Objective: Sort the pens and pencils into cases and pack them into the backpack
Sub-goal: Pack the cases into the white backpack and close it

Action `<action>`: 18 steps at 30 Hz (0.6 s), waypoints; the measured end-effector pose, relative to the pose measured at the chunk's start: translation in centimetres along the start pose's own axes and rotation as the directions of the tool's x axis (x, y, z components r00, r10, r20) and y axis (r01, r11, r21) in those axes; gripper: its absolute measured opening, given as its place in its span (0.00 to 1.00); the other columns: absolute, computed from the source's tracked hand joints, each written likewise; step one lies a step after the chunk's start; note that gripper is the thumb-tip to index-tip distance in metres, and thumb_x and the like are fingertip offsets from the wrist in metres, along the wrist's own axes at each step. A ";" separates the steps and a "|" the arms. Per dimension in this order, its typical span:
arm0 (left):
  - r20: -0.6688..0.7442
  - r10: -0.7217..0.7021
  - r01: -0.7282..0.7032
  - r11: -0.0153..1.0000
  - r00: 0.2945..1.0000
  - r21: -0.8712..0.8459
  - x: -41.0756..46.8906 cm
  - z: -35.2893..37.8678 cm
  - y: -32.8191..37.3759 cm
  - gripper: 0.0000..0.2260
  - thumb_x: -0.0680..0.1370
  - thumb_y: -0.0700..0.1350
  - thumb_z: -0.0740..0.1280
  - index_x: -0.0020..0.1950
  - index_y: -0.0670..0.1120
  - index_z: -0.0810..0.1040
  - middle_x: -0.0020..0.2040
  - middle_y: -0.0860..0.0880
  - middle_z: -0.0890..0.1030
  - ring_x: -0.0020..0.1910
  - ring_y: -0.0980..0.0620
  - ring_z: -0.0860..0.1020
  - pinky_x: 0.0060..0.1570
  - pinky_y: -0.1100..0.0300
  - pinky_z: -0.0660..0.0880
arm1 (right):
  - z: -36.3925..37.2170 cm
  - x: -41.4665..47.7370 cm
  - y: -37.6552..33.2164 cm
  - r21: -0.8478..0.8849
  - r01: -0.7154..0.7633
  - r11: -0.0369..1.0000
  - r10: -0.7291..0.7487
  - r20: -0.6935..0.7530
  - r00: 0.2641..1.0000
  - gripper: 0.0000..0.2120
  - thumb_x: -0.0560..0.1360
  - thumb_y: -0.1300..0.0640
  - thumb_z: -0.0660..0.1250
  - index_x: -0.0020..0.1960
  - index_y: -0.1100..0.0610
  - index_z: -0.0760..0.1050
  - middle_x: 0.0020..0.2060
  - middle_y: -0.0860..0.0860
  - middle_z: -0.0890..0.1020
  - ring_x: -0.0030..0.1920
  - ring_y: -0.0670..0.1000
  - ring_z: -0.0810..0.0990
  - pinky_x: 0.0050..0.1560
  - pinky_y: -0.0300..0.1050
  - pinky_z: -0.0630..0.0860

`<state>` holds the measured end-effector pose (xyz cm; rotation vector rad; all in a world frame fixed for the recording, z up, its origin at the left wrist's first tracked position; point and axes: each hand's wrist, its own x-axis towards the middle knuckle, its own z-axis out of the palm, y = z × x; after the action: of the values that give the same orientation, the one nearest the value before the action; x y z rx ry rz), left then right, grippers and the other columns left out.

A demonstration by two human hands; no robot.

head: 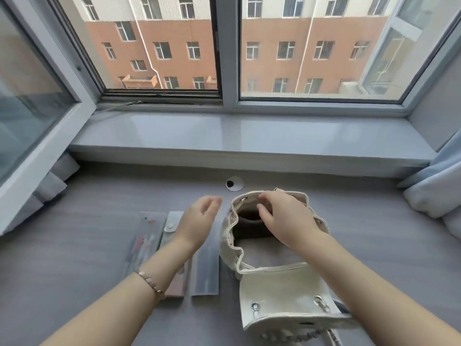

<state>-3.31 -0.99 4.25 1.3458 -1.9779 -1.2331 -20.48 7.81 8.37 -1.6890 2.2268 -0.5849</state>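
In the head view, the white backpack lies right of centre on the grey tabletop, with its flap laid toward the near side and its mouth open. Three cases lie side by side just to its left: a clear case with pens visible inside, a snap-flap case, and a frosted case nearest the backpack.

The step in hand is judged to be readying the mouth for packing. This is best done with the far rim drawn back and held wide, so that a case can be slid in lengthwise without catching the gathered edge.

The right hand is poised over the mouth. Its grip is loosely spread, with the fingertips at the far rim and the thumb apart, and nothing is seen to be pinched. The left hand hovers above the cases, slightly blurred, its grip spread and empty.
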 end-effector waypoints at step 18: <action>-0.455 -0.160 0.374 0.821 0.876 0.432 -2.9 -6.8 -1.7 0.35 0.68 0.61 0.66 0.73 0.57 0.58 0.58 0.40 0.68 0.58 0.40 0.69 0.56 0.48 0.69 | 1.8 -0.3 -0.2 0.153 -0.036 0.988 0.034 0.017 0.999 0.12 0.75 0.47 0.61 0.46 0.54 0.78 0.42 0.48 0.83 0.47 0.51 0.80 0.49 0.49 0.76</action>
<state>3.88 -1.45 6.53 2.0160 -1.9125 -0.4588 -19.37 7.77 6.86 -1.5702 2.1382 -0.7134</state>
